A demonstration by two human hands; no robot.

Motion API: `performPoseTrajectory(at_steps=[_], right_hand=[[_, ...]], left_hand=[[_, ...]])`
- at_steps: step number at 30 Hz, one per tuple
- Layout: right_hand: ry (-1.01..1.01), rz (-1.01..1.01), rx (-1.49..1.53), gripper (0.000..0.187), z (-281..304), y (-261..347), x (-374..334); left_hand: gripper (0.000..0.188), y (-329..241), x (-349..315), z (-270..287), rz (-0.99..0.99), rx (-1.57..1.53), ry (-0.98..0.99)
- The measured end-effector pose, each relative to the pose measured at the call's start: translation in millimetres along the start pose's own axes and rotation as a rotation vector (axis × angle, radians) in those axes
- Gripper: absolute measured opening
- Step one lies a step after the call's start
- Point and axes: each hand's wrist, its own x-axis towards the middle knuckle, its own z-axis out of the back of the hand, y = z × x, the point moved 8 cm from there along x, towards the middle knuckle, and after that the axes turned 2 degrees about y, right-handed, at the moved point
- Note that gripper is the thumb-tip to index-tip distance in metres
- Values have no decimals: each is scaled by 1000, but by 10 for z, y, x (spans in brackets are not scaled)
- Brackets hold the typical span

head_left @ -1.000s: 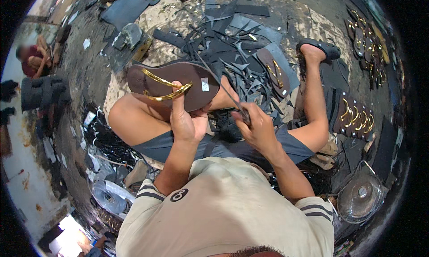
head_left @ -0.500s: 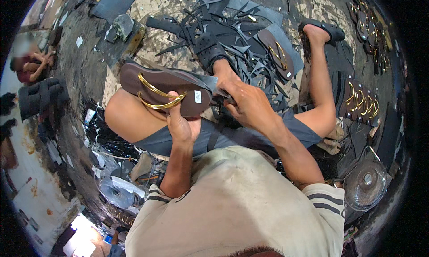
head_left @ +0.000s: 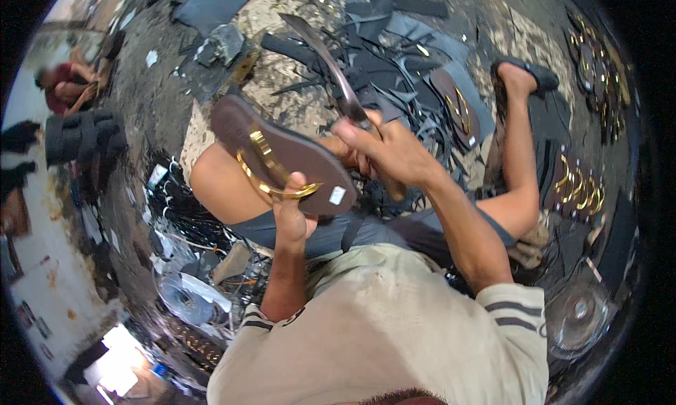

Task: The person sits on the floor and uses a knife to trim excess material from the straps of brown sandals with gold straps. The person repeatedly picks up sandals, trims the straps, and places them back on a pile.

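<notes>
My left hand grips a brown flip-flop with gold straps, its thumb near the point where the straps meet. A small white sticker lies on the footbed by the toe end. The flip-flop is tilted above my bent left leg. My right hand is closed round the handle of a long curved knife. Its blade points up and away to the left, apart from the flip-flop, and the handle's butt shows below my fist. My left foot lies partly hidden behind my right hand.
Dark offcuts cover the floor ahead, with another gold-strapped flip-flop on them. More flip-flops lie in a row at the right, near a fan. A stone block is at the far left. Another person sits beyond it.
The knife has come away from the flip-flop's edge and swung up, so its blade now shows in full. The flip-flop has turned, its toe end lower. The whole view has shifted a little.
</notes>
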Motion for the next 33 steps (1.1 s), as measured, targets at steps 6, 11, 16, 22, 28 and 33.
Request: performPoseTrajectory(at_steps=[6,11,16,22,28,33], right_hand=[[-395,273,-350,37,218,111,-407],[-463,509,-420,36,144,284,-619],[-225,108,-130,33,83,5,-678],[-108,152,-557,33,-182,-368,-905],[-31,261,-633,36,-410,-342,-467],[19,539,-536,48,-599,-119,-36]], left_hand=[[68,-326,591,-257,-38,-91,-117],[52,-61,762,-713,126,44,152],[35,-82,546,-465,44,51,-38],[35,-340,211,-215,-51,20,-254],[29,-236,44,-72,-85,154,-224],[26,-306,-35,-205,5,46,-112]])
